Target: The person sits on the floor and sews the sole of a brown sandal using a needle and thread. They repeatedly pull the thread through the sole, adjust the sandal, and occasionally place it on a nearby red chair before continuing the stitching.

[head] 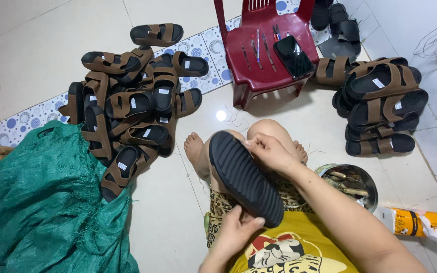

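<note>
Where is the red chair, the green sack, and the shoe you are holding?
red chair (249, 76): head view, seat edge.
green sack (41, 202): head view, middle.
sandal (244, 177): head view, black sole.

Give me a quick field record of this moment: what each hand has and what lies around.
held item: black ridged-sole sandal, sole facing up, across the lap
left hand: grips the sandal's near end
right hand: pinches the sandal's far edge
left of person: heap of brown-strapped black sandals, beside a green woven sack
right of person: stacked sandals, round metal bowl
ahead: dark red plastic chair with a black phone on its seat
</note>
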